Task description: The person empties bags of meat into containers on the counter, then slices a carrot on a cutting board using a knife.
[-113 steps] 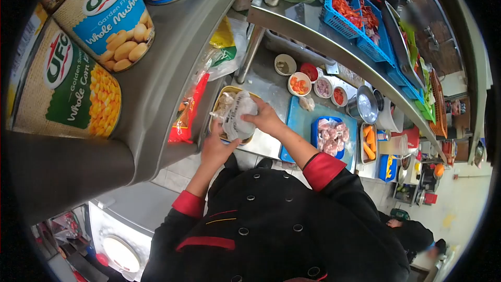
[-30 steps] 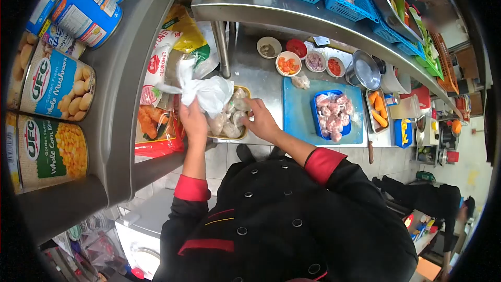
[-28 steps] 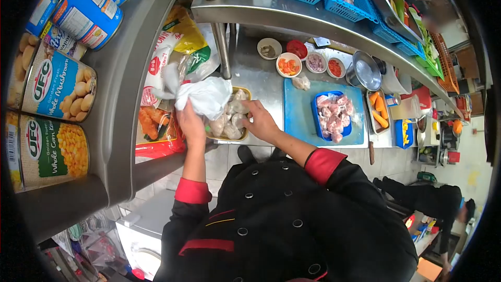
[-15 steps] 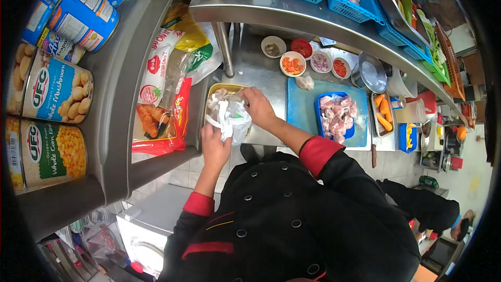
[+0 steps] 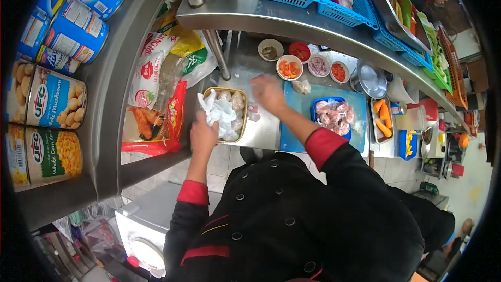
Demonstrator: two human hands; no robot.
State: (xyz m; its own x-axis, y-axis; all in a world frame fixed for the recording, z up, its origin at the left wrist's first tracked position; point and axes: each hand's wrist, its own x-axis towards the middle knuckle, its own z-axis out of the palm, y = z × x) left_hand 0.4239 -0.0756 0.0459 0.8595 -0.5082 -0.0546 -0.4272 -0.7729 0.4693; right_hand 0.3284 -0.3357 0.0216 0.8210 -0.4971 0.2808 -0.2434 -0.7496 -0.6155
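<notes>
My left hand (image 5: 203,131) grips the near edge of a crumpled white plastic bag (image 5: 216,110). The bag lies over the left part of a gold-rimmed tray (image 5: 243,125), which holds several small clear bags (image 5: 237,101) with pale contents. To the right of the tray, my right hand (image 5: 267,92) is above the steel counter, apart from the tray. Motion blurs its fingers, so their grip does not show. One small clear bag (image 5: 254,113) rests on the counter just below that hand. Another small knotted bag (image 5: 301,86) sits at the top left of the blue cutting board (image 5: 295,117).
On the cutting board stands a blue container of raw meat pieces (image 5: 333,117). Small bowls, including one of chopped tomato (image 5: 289,67), line the back. A steel shelf (image 5: 235,13) overhangs the counter. Left are packaged bags (image 5: 151,73) and cans (image 5: 56,96). A tray of carrots (image 5: 382,120) is right.
My right hand has left the white plastic bag and moved right, over the counter. The bag has shifted left, exposing the small bags in the tray. A small clear bag now shows beside the tray.
</notes>
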